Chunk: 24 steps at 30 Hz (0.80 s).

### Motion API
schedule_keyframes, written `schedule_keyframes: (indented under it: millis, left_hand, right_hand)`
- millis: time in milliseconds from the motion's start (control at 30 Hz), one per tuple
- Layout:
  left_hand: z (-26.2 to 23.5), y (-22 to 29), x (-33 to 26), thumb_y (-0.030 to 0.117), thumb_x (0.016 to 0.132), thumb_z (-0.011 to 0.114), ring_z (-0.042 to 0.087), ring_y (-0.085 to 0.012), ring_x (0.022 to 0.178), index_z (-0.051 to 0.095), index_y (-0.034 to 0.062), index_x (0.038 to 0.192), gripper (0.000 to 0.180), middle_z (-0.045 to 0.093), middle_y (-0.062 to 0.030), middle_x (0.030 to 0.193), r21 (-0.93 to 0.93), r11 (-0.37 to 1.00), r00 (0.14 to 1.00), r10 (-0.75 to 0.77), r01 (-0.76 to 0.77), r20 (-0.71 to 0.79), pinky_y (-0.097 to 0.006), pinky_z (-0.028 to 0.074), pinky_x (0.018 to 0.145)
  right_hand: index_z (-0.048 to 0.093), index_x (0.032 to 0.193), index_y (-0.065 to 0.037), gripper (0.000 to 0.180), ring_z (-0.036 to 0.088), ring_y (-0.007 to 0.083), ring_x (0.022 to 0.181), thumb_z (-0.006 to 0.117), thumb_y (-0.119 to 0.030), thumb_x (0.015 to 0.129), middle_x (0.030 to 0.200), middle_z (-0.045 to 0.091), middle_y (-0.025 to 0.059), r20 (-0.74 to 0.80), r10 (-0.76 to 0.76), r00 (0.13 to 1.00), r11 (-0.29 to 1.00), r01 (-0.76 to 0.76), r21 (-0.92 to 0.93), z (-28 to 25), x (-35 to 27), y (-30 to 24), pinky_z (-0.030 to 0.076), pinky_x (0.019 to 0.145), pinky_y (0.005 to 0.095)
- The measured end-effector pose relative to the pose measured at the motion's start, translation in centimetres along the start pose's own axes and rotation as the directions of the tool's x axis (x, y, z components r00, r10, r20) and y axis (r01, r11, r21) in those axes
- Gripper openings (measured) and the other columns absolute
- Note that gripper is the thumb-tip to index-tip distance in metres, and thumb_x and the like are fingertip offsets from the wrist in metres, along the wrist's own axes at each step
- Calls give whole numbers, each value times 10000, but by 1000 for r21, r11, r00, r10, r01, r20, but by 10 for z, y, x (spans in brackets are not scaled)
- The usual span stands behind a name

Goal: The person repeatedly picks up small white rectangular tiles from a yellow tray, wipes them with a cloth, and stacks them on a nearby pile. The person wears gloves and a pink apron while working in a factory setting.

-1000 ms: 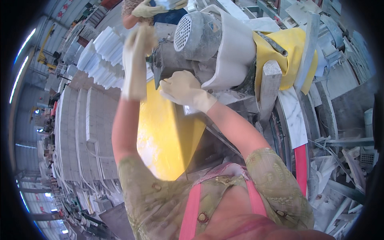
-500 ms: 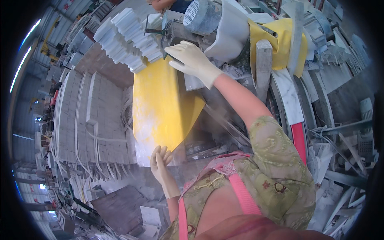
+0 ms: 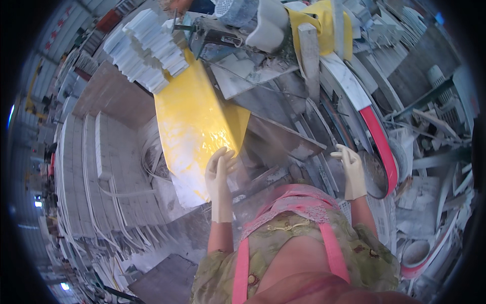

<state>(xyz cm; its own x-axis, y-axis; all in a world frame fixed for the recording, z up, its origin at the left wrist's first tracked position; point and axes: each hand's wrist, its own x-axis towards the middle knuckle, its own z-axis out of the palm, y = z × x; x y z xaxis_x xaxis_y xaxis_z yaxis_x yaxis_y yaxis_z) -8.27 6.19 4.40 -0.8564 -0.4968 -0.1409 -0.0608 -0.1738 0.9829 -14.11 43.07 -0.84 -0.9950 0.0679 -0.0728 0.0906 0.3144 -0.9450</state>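
Observation:
My left hand [image 3: 219, 175], in a cream glove, is over the near right edge of a yellow sheet [image 3: 190, 116]. Its fingers are loosely bent and apart, with nothing visible between them. The sheet is wet and shiny near those fingers, and its near end is whitish. To the right, my right hand [image 3: 350, 169] wears a matching glove; its fingers are loosely stretched and hold nothing. It is raised beside the bend of a red band [image 3: 379, 152], apart from it.
Stacked white stone pieces [image 3: 147, 48] stand at the far end of the sheet. A grey motor [image 3: 235, 10] with a vented cover is beyond. Long stone slabs [image 3: 76, 167] lean at left. A second yellow cloth [image 3: 324, 25] hangs over upright bars at the far right.
My right hand has drawn back from the machine at the sheet's far end to the right of my body. My left hand has risen slightly along the sheet's edge. The view has shifted.

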Motion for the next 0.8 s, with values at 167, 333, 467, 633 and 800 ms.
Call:
schedule_keyframes:
  millis: [167,333,467,633,800]
  left_hand:
    - [18,-3,-6,290,1034,591,679,-174,991,584,-7,1345,431,695,-148,1199,-72,996,983,57,-45,177,-291,546,844]
    - [16,-4,-12,275,1027,602,682,-171,980,590,-8,1337,420,695,-156,1188,-74,997,989,18,-8,146,-291,550,831]
    - [12,-11,-15,256,1044,566,702,-183,942,592,-21,1320,392,712,-163,1148,-45,998,995,40,-36,86,-286,564,804]
    - [28,-16,-20,237,1047,563,710,-187,926,590,-34,1310,378,715,-174,1127,-78,995,997,59,-54,58,-278,576,784]
    - [46,-13,-21,236,1043,575,709,-185,917,590,-37,1307,381,710,-186,1132,-73,994,996,79,-77,27,-274,579,779]
  right_hand:
    - [647,1227,49,503,715,178,965,440,-387,1088,986,750,125,-134,54,990,991,-36,130,-27,-34,17,526,916,308]
    - [640,1242,45,482,718,182,968,454,-370,1085,1008,749,142,-124,27,992,997,-17,78,-36,-12,25,535,923,314]
    - [645,1249,29,461,719,182,962,460,-358,1082,1016,751,138,-71,14,997,993,-6,119,-38,7,24,535,907,304]
    - [648,1259,9,464,720,183,952,458,-374,1078,1024,757,122,-30,-66,997,994,68,85,-43,21,20,521,888,308]
    - [632,1274,22,490,690,186,1036,465,-391,1072,1052,744,125,-89,-5,996,992,17,129,-58,37,21,506,929,308]
